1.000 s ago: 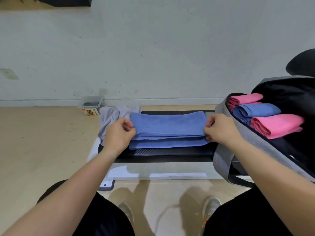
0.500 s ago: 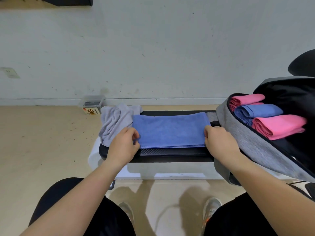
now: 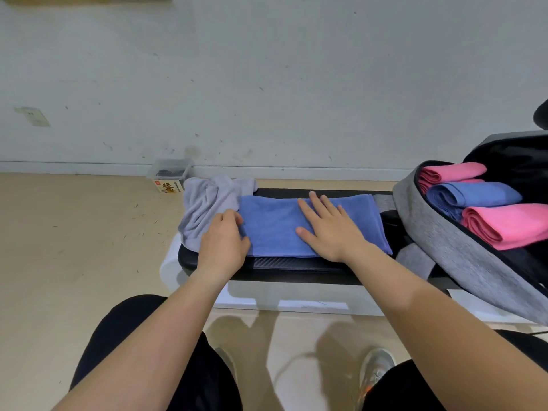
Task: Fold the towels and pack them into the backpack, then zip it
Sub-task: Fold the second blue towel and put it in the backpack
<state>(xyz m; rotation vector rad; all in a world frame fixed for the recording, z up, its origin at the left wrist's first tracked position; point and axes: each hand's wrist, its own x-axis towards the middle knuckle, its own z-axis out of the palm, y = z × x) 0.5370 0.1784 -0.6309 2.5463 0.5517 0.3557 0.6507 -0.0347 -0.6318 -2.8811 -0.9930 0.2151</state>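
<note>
a folded blue towel (image 3: 275,229), a soft terry rectangle, lies flat on the black padded top of a low bench (image 3: 290,264), whose front strip has a woven, carbon-like pattern. the person's right hand (image 3: 332,229) rests palm down on the towel's middle, fingers straight and spread apart. the left hand (image 3: 222,244) is at the towel's left edge, fingers curled and closed on the cloth there, thumb on top. just beside that hand a grey towel (image 3: 207,203) sits in a crumpled, unfolded heap at the bench's left end, touching the blue one. at the right end a grey, felt-like backpack (image 3: 439,235) lies unzipped, black-lined, holding three rolled towels in a row: a back pink roll (image 3: 453,172), a blue roll (image 3: 477,194) between, and a front pink roll (image 3: 510,223). a small clear-topped box (image 3: 169,173) sits on the pale floor (image 3: 74,247) by the scuffed white wall (image 3: 267,84).
</note>
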